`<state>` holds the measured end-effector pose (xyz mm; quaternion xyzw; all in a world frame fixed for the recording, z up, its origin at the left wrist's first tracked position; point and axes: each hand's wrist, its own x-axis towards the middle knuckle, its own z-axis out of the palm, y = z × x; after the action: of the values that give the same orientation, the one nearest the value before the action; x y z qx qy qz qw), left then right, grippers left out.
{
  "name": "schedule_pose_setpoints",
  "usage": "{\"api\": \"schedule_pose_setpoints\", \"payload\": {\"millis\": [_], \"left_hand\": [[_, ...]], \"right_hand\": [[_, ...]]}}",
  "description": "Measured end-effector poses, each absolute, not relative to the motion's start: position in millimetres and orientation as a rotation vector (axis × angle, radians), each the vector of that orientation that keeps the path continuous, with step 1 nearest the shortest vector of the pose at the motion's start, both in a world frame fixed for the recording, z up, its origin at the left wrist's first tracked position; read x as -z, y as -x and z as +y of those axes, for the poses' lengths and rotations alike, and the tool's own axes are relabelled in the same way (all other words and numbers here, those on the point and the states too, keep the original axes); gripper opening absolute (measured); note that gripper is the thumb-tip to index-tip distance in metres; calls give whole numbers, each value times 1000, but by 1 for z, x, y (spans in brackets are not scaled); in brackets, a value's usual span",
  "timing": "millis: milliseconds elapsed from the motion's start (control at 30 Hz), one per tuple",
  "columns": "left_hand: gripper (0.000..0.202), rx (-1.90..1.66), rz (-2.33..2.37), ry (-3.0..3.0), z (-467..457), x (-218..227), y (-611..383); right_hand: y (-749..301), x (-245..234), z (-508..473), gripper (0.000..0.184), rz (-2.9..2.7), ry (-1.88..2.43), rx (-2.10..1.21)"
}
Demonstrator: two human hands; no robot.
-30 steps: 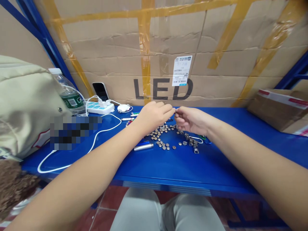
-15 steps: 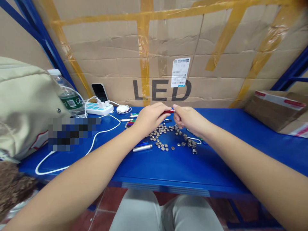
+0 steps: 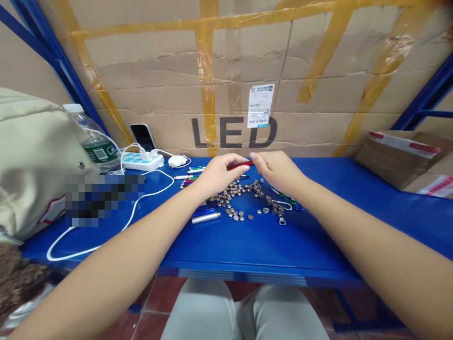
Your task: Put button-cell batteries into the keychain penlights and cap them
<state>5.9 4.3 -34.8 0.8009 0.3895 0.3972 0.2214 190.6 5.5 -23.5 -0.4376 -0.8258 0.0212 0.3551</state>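
My left hand [image 3: 221, 174] is closed round a slim red pen-like tube [image 3: 240, 165], which lies crosswise above the table. My right hand [image 3: 278, 169] has its thumb and fingers pinched at the tube's right end, and its curled fingers hide that tip. Below both hands are scattered many small round silver button cells [image 3: 231, 191]. Metal clips [image 3: 278, 208] lie in a loose heap under my right wrist, beside green and white snap hooks [image 3: 283, 200]. A silver tube [image 3: 206, 217] rests near my left forearm, next to a blue one [image 3: 205, 212].
More coloured tubes [image 3: 187, 181] lie left of my left hand. A white power strip [image 3: 141, 161], cables, a water bottle [image 3: 101, 148] and a beige bag [image 3: 38, 151] occupy the left side. A cardboard box [image 3: 403, 158] stands at right. Behind rises a large LED carton [image 3: 159, 85].
The view has shifted slightly, moving the scene left. My right hand has turned a little at the red tube's end, while both hands stay close together on it.
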Motion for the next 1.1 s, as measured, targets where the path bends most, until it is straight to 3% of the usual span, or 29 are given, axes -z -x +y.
{"api": "schedule_pose_setpoints", "payload": {"millis": [100,267,367,500,600,833,1100], "left_hand": [[17,-1124,1084,-2242,2,36,-7],[17,-1260,1106,-2584,-1,36,-10],[19,-1233,1152,-2774,-2,35,-13],[18,-1258,1210,-2518,-3,31,-13],[18,-1275,1251,-2375,-3,27,-9],[19,-1189,1261,-2400,-3,25,-4],[22,-1078,1230,-2307,0,30,-7]], "right_hand": [[-187,23,3,48,-2079,1207,-138],[-180,16,-7,54,-1862,1319,-757],[-185,11,-6,53,-1843,1348,-903],[-210,10,14,48,-2037,1457,-606],[-231,18,33,20,-2202,1693,-12],[-228,42,48,17,-2426,1891,-50],[-225,33,40,12,-2419,1565,109]]}}
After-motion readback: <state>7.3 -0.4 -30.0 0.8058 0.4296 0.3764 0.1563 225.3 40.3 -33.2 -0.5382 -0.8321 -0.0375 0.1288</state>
